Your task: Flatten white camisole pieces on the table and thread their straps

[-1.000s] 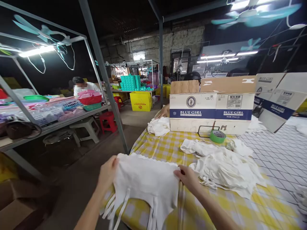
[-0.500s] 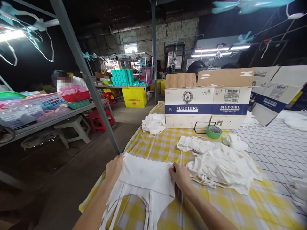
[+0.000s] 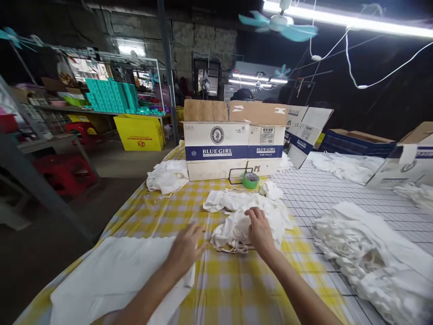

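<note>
A white garment (image 3: 111,266) with a scalloped edge lies spread at the front left of the yellow checked cloth (image 3: 223,280). My left hand (image 3: 186,247), slightly blurred, is over this garment's right edge with its fingers apart and nothing in them. Farther right, my right hand (image 3: 260,228) reaches over a crumpled heap of white garments (image 3: 237,225). Its fingers are bent but apart; whether they touch the fabric I cannot tell. Thin straps trail from the heap's near side.
Behind the heap stand a roll of green tape (image 3: 251,181), a black wire frame (image 3: 236,177) and a Blue Girl carton (image 3: 216,155). Another white pile (image 3: 169,176) lies left of the carton. A large strappy pile (image 3: 375,257) covers the right side. A metal post (image 3: 40,167) rises at left.
Both hands have let go of the spread garment, which now lies flat at the left. My right hand has moved onto the heap, my left toward it. The view has turned right.
</note>
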Demonstrator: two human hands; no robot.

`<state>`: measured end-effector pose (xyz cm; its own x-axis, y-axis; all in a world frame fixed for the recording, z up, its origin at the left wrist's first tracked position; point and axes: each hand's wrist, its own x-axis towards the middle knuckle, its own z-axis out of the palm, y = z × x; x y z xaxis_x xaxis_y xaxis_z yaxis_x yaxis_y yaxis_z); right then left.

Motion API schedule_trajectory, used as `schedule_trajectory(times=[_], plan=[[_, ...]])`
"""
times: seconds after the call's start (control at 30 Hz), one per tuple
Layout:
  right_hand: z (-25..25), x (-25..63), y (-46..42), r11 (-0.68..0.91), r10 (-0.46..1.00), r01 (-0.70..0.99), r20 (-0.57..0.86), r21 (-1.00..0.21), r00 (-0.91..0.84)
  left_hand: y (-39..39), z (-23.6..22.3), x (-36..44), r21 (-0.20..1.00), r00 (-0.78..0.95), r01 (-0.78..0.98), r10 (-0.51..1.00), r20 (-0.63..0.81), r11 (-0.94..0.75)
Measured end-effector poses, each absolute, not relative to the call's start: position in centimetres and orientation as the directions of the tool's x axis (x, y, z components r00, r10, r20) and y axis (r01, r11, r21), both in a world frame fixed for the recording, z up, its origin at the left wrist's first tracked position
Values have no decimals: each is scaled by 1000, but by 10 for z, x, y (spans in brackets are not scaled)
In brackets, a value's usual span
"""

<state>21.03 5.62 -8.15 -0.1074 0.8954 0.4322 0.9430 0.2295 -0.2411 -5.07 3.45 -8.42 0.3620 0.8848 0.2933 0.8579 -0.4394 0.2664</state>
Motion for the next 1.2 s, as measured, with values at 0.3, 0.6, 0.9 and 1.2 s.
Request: schedule_trajectory(times=[0.3,0.6,0.9,1.2], plan=[[-85,280,55,145,954,922,300,-359,-33,79,-81,7,907,184,377,975,124,-186],[-70,301,67,45,881,791,397,-610,256,70,-49,-13,988,147,-152,988,51,-29],[-65,254,34,366,843,771,536,-521,-38,27,-35,-52,855,19,504,992,128,-120],[-114,184,-35,474,874,695,193,-541,-446,-113,-71,-134,739,-228,635,969,-97,224]])
